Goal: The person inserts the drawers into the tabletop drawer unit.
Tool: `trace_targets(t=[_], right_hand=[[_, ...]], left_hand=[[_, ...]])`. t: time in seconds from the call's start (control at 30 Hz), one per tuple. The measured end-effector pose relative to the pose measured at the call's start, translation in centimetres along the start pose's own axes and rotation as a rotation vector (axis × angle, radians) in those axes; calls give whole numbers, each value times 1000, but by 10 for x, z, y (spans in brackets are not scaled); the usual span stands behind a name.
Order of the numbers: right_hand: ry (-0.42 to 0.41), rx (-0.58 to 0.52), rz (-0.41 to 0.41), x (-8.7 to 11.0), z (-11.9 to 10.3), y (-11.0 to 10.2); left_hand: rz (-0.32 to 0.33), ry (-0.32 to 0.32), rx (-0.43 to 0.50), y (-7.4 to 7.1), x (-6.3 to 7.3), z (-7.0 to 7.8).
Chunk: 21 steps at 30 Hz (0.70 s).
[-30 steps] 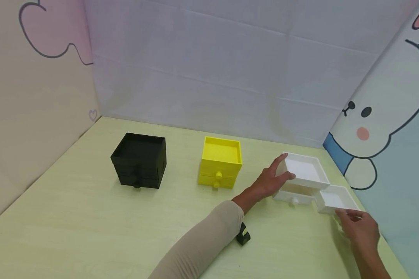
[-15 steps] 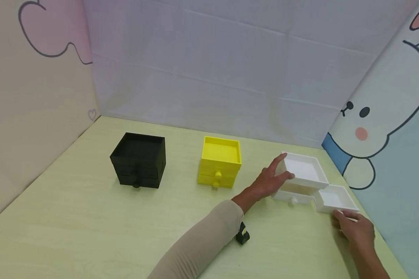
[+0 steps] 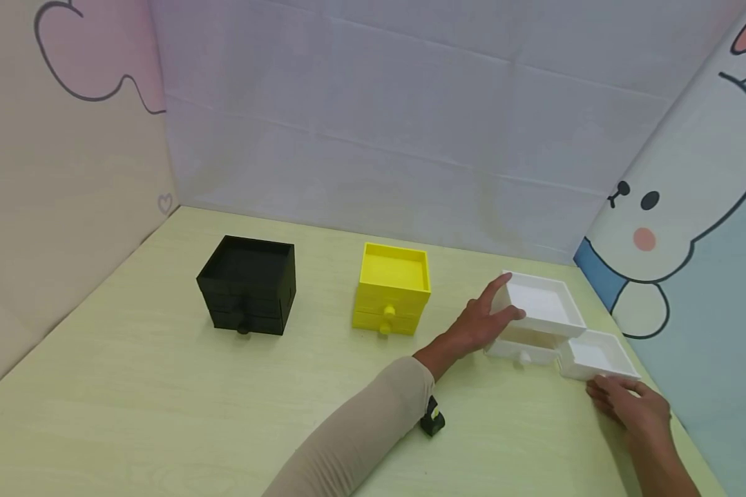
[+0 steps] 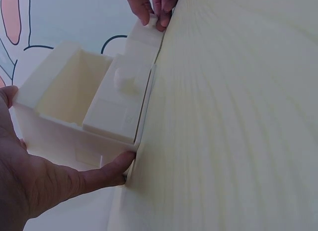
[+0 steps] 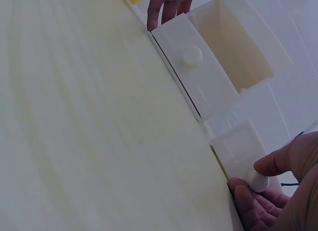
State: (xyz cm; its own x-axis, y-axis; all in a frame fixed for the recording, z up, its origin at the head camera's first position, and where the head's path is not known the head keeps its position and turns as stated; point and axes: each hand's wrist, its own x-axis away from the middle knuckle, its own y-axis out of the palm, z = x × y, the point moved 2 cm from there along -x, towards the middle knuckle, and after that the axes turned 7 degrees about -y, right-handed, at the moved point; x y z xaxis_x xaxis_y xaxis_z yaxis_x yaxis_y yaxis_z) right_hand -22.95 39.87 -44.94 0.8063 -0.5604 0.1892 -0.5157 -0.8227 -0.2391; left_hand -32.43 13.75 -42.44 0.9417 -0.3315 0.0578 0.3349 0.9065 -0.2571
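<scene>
A white mini drawer cabinet (image 3: 543,297) stands at the table's right side, its upper drawer slot bare and its lower drawer shut with a round knob (image 3: 523,359). My left hand (image 3: 479,324) holds this cabinet from its left side, fingers and thumb spread over its edges, as the left wrist view also shows. Just right of the cabinet a loose white drawer (image 3: 599,353) lies on the table, open side up. My right hand (image 3: 635,407) pinches the drawer's front knob (image 5: 258,181) between thumb and fingers. In the head view the fingers hide that knob.
Left of the white cabinet stand a yellow drawer cabinet (image 3: 393,286) and a black drawer cabinet (image 3: 249,283). A small black object (image 3: 432,417) shows beside the left sleeve (image 3: 367,421). Printed cloth walls (image 3: 696,221) border the table.
My right hand has shifted slightly left along the loose drawer's front, its fingers now closer around the knob. The left hand and the white cabinet look the same.
</scene>
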Motion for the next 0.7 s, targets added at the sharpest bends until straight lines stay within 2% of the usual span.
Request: trace_targets(t=[0.23, 0.5, 0.7], right_hand=[[42, 18, 18, 1, -3, 2], [36, -43, -19, 7, -7, 3], [36, -83, -13, 10, -10, 4]], left_hand=[[-6, -4, 4, 0, 1, 0], [-6, -3, 4, -2, 3, 2], [-3, -6, 2, -2, 3, 3]])
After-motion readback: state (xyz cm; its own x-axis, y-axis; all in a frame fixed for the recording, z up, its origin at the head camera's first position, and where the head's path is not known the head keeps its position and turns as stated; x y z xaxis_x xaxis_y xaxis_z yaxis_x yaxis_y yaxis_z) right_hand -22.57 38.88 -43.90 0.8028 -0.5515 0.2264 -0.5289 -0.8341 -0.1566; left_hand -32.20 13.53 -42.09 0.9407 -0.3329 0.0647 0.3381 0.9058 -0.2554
